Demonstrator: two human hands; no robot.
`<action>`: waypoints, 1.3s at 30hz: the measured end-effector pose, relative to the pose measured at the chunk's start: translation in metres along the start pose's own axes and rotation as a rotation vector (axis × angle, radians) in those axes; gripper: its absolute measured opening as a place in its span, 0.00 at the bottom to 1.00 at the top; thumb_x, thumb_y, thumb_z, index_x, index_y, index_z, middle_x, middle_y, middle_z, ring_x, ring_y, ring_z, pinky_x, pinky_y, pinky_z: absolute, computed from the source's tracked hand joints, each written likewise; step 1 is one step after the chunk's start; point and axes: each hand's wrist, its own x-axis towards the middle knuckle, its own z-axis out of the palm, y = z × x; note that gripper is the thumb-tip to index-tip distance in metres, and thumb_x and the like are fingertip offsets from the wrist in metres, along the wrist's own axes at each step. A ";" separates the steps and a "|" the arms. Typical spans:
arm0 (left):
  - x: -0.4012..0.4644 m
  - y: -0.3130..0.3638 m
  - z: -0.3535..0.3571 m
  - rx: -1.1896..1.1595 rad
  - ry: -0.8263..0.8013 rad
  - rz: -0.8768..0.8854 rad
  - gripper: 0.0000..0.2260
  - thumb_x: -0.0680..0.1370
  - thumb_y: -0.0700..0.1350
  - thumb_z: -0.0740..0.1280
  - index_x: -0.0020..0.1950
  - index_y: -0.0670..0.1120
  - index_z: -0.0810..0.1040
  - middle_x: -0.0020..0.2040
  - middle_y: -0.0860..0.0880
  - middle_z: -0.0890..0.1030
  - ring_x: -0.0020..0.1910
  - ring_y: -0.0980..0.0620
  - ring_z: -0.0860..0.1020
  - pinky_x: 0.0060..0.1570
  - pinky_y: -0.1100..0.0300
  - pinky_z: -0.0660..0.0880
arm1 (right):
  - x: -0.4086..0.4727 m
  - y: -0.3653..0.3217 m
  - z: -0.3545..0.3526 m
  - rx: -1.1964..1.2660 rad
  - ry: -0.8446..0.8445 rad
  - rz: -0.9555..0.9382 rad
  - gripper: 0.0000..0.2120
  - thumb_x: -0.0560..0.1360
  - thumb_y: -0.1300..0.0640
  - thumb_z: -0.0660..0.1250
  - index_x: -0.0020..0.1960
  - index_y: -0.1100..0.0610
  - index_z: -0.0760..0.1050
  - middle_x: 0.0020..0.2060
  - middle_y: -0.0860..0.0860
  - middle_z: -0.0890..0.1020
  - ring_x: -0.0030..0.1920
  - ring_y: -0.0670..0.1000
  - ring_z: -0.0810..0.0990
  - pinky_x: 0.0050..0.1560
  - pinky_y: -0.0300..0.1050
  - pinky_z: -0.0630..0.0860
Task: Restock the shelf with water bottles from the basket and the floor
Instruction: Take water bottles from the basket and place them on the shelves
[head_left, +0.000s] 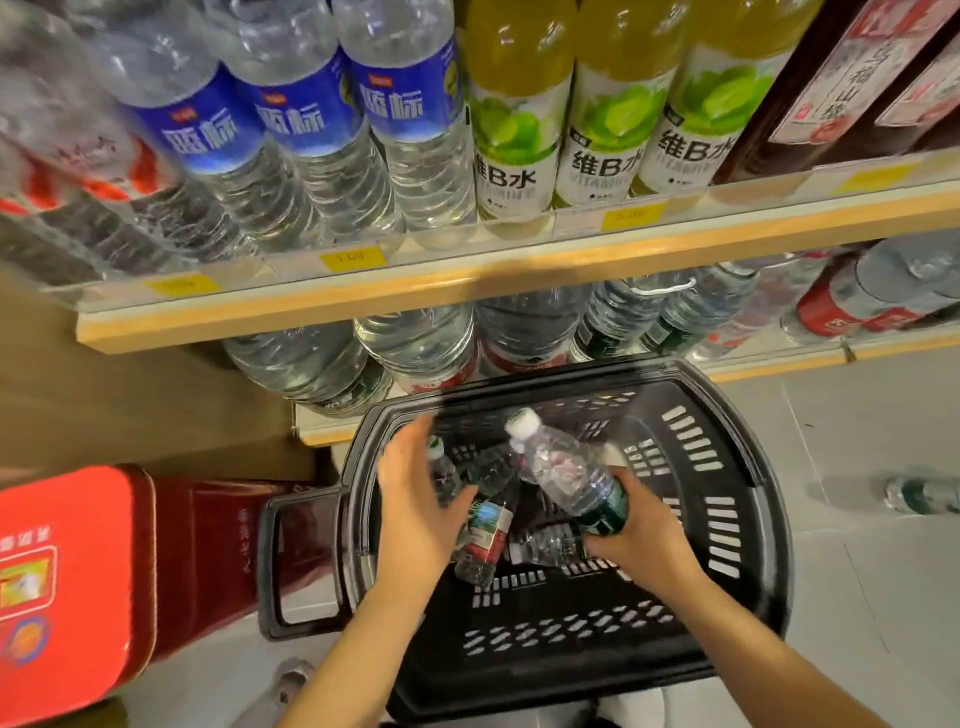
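At the far left I see a red box (67, 582) on the floor beside the black basket (748, 519); its side handle (275, 566) sticks out toward the box. Above them the wooden shelf (467, 291) carries blue-labelled water bottles (306, 119) upright, with green-labelled drink bottles (602, 130) to their right; larger water jugs (426, 348) sit on the lower shelf just behind the basket.

My left hand (421, 514) reaches down into the basket with its fingers spread apart, gripping nothing; it hovers over a small bottle (444, 467) whose green-trimmed cap points away from me toward the shelf; whether the palm touches it I cannot tell. Just right of that hand lies a bottle with a red and white label (485, 530), its long axis running roughly toward and away from me, tilted slightly to the right at the far end; its cap end is blurred. Beside it another clear bottle (545, 545) lies across the basket floor, long axis left to right, just beneath my right hand.

My right hand (634, 535) is wrapped around the lower end of a water bottle (566, 467) with a dark green label; the bottle slants up and to the left, white cap pointing toward the shelf and away from the hand; its body rises above the other bottles in the basket.

Far right, one more green-labelled bottle (919, 493) lies on its side on the grey floor tiles (857, 415), long axis left to right, well apart from the basket.
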 end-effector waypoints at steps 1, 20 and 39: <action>-0.007 -0.010 0.006 -0.045 0.021 -0.134 0.35 0.67 0.40 0.77 0.70 0.43 0.64 0.63 0.52 0.66 0.67 0.53 0.64 0.68 0.62 0.60 | 0.002 0.007 0.000 0.025 0.009 0.027 0.37 0.60 0.57 0.78 0.65 0.53 0.66 0.47 0.44 0.77 0.49 0.46 0.78 0.45 0.35 0.70; -0.001 -0.101 0.096 -0.173 -0.010 -0.354 0.24 0.69 0.39 0.75 0.60 0.39 0.67 0.54 0.43 0.74 0.56 0.46 0.75 0.55 0.60 0.70 | 0.029 0.046 0.044 0.140 -0.021 0.107 0.33 0.60 0.65 0.77 0.61 0.52 0.68 0.46 0.46 0.78 0.46 0.44 0.77 0.40 0.29 0.68; 0.005 0.168 -0.284 -0.417 0.078 -0.150 0.25 0.69 0.42 0.75 0.61 0.39 0.66 0.52 0.49 0.75 0.51 0.50 0.75 0.47 0.69 0.71 | -0.132 -0.266 -0.116 0.063 0.008 -0.250 0.32 0.65 0.58 0.77 0.65 0.52 0.65 0.53 0.43 0.75 0.54 0.45 0.74 0.50 0.38 0.71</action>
